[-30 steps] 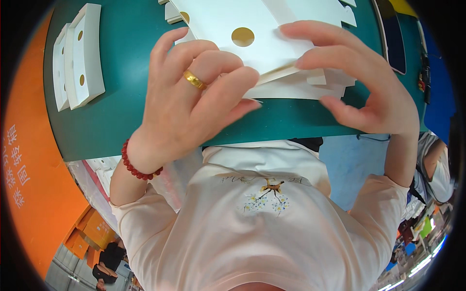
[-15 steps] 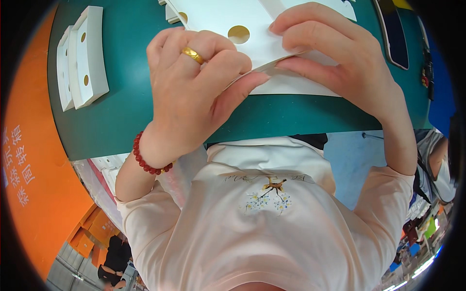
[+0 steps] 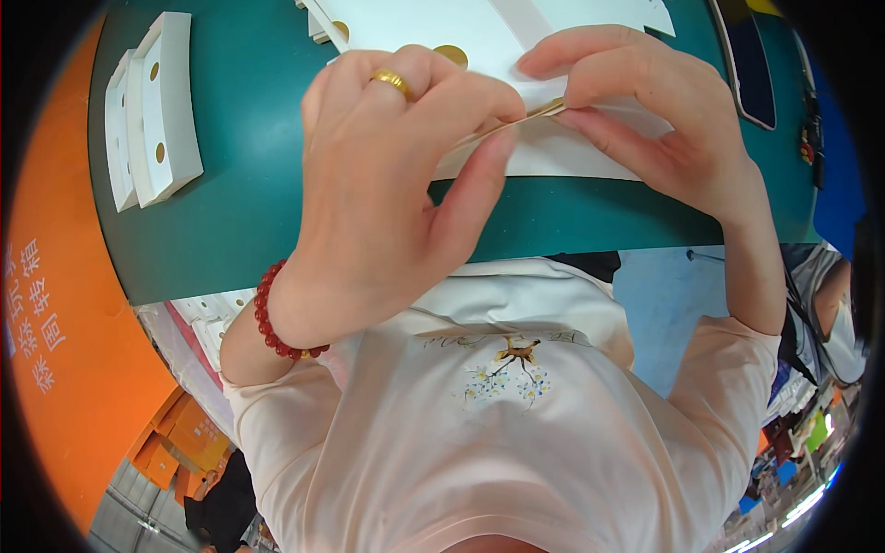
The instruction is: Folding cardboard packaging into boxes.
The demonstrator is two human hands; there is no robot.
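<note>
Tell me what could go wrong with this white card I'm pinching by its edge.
First, the left grip and right grip both pinch the near edge of the white card, so uneven pressure might crease or skew it. Second, a white sheet lies below that raised edge on the green table; it could shift if bumped.

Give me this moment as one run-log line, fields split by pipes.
left hand: pinches near edge of white card | right hand: pinches same edge | on green table, left: white trays
</note>
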